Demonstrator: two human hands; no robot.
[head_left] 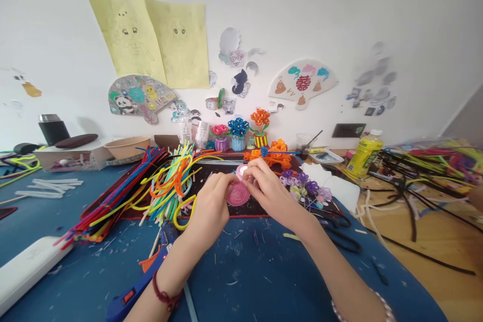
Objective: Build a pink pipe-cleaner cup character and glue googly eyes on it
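A round pink coil [238, 194], wound in a flat spiral, is held up between my two hands over the middle of the table. My left hand [213, 196] pinches its left and upper edge with closed fingers. From the other side, my right hand [266, 188] closes its fingertips at the top of the coil, where a smaller pink and white round part [241, 171] shows. The fingers partly cover where the two parts meet. Below my left forearm lies a blue glue gun [136, 284] with a red switch.
Bundles of coloured pipe cleaners [169, 176] lie at left, near a white power strip [33, 271]. Purple pipe-cleaner flowers [311, 187] are at right, before a yellow bottle [364, 155]. Small potted flowers [238, 136] line the wall. Black pipe cleaners [411, 206] spread over the right side.
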